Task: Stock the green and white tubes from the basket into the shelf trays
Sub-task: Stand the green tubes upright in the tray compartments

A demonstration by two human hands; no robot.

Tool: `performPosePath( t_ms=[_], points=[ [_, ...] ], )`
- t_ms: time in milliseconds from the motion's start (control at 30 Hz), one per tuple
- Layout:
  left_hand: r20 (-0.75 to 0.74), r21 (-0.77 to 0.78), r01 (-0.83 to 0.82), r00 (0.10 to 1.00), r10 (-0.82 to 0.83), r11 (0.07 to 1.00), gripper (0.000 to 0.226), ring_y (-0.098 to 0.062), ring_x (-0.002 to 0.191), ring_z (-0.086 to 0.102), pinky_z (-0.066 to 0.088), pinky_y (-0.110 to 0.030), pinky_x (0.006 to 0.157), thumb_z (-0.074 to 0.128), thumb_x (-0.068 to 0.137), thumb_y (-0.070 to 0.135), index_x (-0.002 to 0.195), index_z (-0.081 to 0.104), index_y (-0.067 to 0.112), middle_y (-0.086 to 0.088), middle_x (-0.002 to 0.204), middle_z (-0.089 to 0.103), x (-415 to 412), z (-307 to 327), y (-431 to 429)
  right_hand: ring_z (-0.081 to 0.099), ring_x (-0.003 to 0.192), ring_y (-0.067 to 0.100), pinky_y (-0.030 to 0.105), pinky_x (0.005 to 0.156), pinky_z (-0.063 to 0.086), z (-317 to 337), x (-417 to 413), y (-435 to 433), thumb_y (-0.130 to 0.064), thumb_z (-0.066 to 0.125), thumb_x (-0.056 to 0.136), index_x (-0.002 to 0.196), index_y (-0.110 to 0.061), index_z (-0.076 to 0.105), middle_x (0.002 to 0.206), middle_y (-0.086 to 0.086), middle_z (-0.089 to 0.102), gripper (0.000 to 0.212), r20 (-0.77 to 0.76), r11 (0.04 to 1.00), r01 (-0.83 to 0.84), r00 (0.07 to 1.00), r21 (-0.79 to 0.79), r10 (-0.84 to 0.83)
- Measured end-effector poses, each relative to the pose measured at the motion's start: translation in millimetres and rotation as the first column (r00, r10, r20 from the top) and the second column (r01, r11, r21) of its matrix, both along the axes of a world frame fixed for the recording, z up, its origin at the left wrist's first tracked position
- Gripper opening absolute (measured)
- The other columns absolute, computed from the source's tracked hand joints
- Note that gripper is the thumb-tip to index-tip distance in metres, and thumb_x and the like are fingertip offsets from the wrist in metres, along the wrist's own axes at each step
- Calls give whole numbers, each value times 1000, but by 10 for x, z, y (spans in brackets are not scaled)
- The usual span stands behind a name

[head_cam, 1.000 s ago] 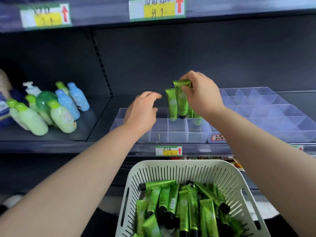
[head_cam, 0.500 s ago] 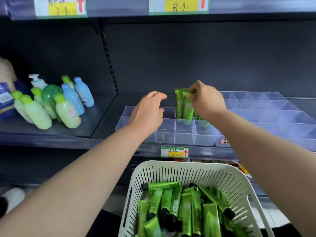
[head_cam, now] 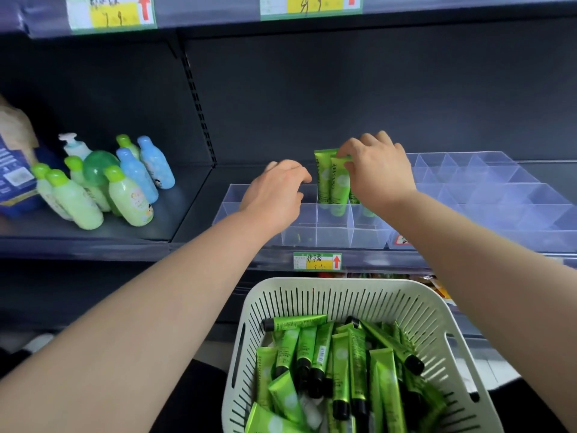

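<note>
We are holding a glossy green tube (head_cam: 339, 184) upright, centre frame.
Our right hand (head_cam: 379, 173) is pinching its crimped top; left hand (head_cam: 274, 192) is hovering slack.

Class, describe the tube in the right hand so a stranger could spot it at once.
Find the clear divided tray on the dark shelf, above the white basket. Green tubes stand upright in it; the target tube is the only one whose flat top the right hand pinches.
</note>
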State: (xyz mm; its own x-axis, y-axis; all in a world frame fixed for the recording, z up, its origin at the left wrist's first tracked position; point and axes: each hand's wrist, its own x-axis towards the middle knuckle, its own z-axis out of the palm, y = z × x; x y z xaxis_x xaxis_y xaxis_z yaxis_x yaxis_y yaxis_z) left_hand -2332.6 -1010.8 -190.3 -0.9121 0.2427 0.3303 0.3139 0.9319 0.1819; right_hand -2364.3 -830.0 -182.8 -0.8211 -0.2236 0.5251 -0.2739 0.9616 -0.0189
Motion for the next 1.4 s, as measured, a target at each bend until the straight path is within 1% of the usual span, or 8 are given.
performPosePath(
  t_ms=[367,500,667,767,867,1000,1233,1400],
  points=[
    [94,-36,132,987,-128,991,33,-17,125,42,42,-38,97,55,94,11,125,59,22,8,134,54,659,-525,123,56,89,32,38,68,42,-906,1006,233,-5,69,75,98,-19,67,93,2,65,27,-15,990,-138,990,6,138],
    [249,10,133,960,-131,991,32,-14,125,42,41,-35,101,56,94,13,124,60,23,8,133,54,921,-993,230,56,95,29,37,71,43,-1368,1307,362,-13,67,80,100,-22,66,95,0,65,23,157,995,-101,982,-15,102],
    [446,14,105,889,-100,994,32,-14,126,46,38,-34,105,58,95,18,127,58,24,6,134,55,1229,-1522,362,49,108,21,35,83,43,-1808,1561,552,-7,49,88,118,-29,56,115,-4,59,38,549,1000,-25,835,-15,30],
    [526,22,67,848,-69,997,33,-17,128,47,39,-35,104,58,95,20,128,57,23,4,137,53,1306,-1703,412,48,110,21,35,89,45,-1963,1645,647,4,47,79,125,-28,54,121,-3,58,56,669,997,-51,739,-53,73],
    [537,45,35,842,-53,998,31,-16,130,46,36,-33,107,59,95,20,127,58,21,3,139,53,1327,-1770,438,49,115,20,36,100,42,-2089,1669,683,-1,47,86,126,-28,56,124,-4,59,49,748,992,-27,654,-122,110],
    [531,57,17,846,-45,998,30,-14,131,45,32,-30,109,58,96,22,126,58,21,5,139,52,1329,-1808,449,57,107,22,36,87,50,-2204,1694,670,-28,43,98,123,-24,58,118,1,64,29,793,987,36,600,-159,106],
    [560,41,1,828,-24,999,30,-15,131,46,34,-32,108,58,95,22,125,59,22,4,139,53,1310,-1861,471,60,99,17,35,79,56,-2138,1624,712,2,49,89,127,-30,56,127,0,56,50,895,992,-5,431,-128,117],
    [562,28,5,827,-20,1000,30,-16,130,47,38,-32,105,58,96,21,125,59,23,4,140,52,1297,-1861,538,51,108,16,35,93,47,-2022,1605,680,-23,65,88,112,-35,64,118,-6,55,27,809,994,-106,584,-9,69]
  ],
)
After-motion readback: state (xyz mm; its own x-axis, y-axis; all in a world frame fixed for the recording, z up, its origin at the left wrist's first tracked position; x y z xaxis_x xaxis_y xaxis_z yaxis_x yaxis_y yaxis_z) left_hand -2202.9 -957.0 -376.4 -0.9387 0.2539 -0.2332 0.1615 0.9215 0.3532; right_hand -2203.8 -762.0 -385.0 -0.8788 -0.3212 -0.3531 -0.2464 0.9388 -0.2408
